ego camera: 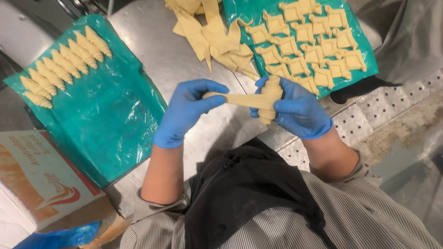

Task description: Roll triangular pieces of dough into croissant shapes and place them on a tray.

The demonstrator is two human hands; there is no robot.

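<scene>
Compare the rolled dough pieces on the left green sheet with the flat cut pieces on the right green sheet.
The rolled dough pieces are tight ridged spindles, while the flat cut pieces are thin squares with pointed corners. The rolled ones lie in one slanting row, leaving much of the left green sheet bare; the flat ones lie in several rows across the right green sheet. Both are pale yellow.

A shiny metal table [152, 50] fills the middle and runs up to 12 o'clock. At 3 o'clock is a grey floor [406, 124] with a bumpy dotted mat [364, 117]. The light is bright.
</scene>
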